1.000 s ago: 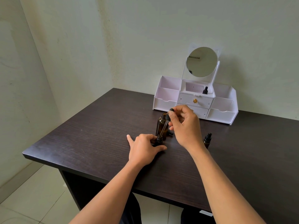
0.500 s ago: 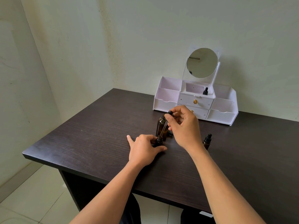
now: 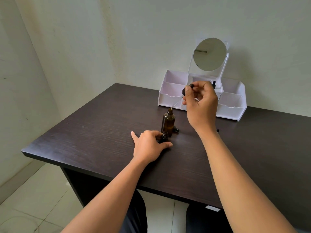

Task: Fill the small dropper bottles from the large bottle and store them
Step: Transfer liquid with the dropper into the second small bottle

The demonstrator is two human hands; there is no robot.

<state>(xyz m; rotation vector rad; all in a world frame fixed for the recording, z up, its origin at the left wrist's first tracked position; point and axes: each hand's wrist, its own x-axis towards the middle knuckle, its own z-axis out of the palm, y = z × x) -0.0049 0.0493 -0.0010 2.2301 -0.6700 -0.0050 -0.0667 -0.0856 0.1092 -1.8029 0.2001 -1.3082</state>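
The large amber bottle [image 3: 168, 122] stands open and upright on the dark desk [image 3: 94, 137]. Just in front of it my left hand [image 3: 149, 146] grips a small dark dropper bottle [image 3: 164, 136], open at its neck. My right hand [image 3: 200, 100] pinches the black bulb of a dropper [image 3: 179, 99] and holds it tilted in the air. Its glass tip hovers right above the large bottle's mouth. Another small capped bottle [image 3: 214, 84] stands in the white organizer's [image 3: 232, 110] centre tray. A black tip [image 3: 217, 130] of another bottle peeks out behind my right wrist.
The white organizer with drawers and side compartments sits at the back of the desk against the wall. A round mirror [image 3: 210, 54] rises from it. A small black cap [image 3: 176, 129] lies behind the large bottle. Tiled floor lies beyond the desk's left edge.
My right hand has lifted the dropper out of the small bottle and up, so its tip now hangs over the large bottle's mouth. My left hand stays on the small bottle.
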